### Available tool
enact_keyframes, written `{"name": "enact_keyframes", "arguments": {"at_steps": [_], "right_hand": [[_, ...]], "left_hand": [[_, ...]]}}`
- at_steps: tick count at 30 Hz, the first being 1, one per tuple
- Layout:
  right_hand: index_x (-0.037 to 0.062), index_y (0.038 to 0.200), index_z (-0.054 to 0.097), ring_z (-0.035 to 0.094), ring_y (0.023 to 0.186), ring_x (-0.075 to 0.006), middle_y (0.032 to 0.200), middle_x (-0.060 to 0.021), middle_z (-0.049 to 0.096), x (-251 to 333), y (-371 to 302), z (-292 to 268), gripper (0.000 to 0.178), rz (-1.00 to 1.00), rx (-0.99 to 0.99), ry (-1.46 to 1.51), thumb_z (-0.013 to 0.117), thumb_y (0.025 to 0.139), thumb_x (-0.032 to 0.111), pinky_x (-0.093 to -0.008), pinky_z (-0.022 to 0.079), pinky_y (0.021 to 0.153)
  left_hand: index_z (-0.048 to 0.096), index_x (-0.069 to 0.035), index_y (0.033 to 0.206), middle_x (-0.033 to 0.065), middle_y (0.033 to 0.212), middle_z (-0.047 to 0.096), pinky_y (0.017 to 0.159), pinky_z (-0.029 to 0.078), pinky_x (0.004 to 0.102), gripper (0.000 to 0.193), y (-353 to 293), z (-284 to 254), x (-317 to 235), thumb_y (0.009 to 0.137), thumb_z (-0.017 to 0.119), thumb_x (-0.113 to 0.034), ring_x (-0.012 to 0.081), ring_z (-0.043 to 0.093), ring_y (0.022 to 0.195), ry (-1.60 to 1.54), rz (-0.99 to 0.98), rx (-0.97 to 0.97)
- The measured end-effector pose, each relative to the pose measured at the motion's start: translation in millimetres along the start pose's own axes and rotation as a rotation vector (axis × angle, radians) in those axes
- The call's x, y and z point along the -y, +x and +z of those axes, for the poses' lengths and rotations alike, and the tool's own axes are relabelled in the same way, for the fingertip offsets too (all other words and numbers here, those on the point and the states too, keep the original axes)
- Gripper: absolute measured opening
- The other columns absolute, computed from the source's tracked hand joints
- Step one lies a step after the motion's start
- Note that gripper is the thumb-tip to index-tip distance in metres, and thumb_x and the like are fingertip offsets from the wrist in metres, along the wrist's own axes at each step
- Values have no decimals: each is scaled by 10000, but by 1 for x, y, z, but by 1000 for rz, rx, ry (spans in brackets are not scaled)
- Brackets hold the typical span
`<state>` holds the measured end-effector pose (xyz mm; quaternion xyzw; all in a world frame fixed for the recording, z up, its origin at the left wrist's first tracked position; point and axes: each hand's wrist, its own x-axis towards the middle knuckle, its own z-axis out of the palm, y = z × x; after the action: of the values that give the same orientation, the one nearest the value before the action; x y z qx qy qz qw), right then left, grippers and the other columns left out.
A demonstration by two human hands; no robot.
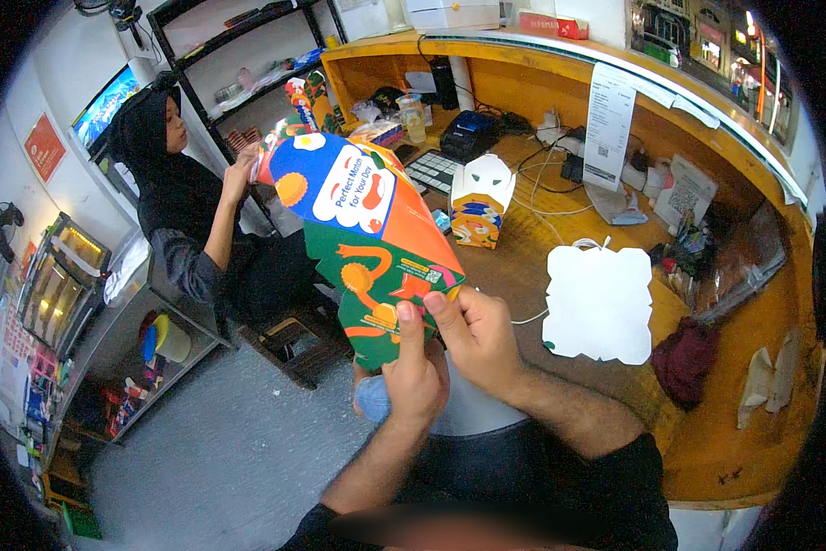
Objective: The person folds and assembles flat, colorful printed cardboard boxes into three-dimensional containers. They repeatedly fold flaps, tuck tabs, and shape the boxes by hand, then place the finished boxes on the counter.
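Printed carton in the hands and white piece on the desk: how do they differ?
The printed carton shows green, blue and orange; the white piece looks almost plain. The carton is in the left hand and right hand; the piece lies on the desk. Both have wavy edges.

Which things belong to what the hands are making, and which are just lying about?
Seem to belong to the job:
- the patterned card, pinched by the left hand and right hand
- the box with similar colours
- probably the white card

Just lying about:
- the keyboard
- the cup
- the maroon cloth
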<state>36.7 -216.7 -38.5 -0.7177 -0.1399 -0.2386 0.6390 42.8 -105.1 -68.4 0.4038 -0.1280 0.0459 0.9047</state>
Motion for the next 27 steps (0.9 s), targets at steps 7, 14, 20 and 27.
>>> {"name": "enact_keyframes", "arguments": {"at_steps": [7,14,20,27], "right_hand": [[-17,985,731,653,642,-139,741,-135,727,-7,-2,-1,402,49,-29,82,604,1162,321,-365,511,585],[29,854,645,571,621,-114,674,-51,614,-15,17,-25,463,73,117,46,567,1176,352,-336,446,580],[47,1015,717,689,880,-256,938,-110,723,3,44,-43,224,-420,-66,-188,806,1012,252,-392,542,814],[97,1409,735,625,1266,-337,1360,-145,670,6,42,-47,569,-509,102,-305,888,917,339,-463,470,1120]], "left_hand": [[549,-56,1497,77,1397,663,1097,499,388,420,2,5,1,1195,527,-346,194,632,1265,146,21,-1],[622,-40,1441,53,1286,714,941,572,381,448,17,-20,-18,1143,636,-374,182,681,1100,332,-11,-186],[562,-35,1512,101,1429,690,1097,555,451,479,6,-49,-33,1066,721,-107,254,675,1301,392,-152,47],[268,-26,1722,200,1707,424,1281,405,552,1085,-15,-60,-60,930,782,-561,360,486,1540,268,-309,395]]}}
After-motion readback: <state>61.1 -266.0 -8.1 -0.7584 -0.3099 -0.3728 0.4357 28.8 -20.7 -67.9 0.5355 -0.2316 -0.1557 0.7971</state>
